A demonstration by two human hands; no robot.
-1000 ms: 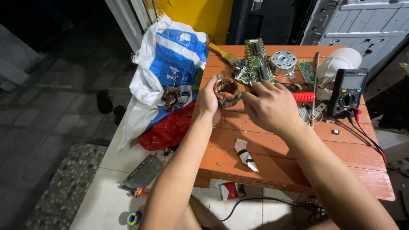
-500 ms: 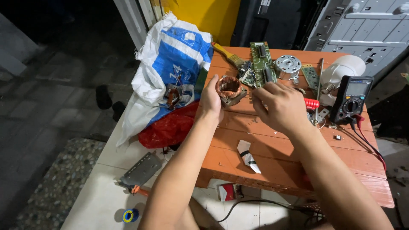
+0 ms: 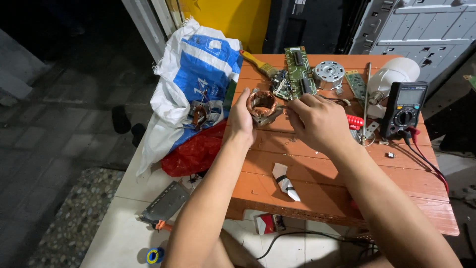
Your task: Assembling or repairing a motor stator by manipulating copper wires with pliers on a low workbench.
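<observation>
Bare forearms, no sleeves, no gloves

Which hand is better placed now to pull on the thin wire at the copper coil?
Probably the right. The left hand is wrapped around the copper coil and steadies it, while the right hand has its fingertips beside the coil's edge, where they seem to pinch something thin.

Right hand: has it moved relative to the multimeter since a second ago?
No clear move. The right hand sits left of the multimeter with a similar gap, fingertips by the copper-wound stator; the view itself shifted slightly.
</observation>
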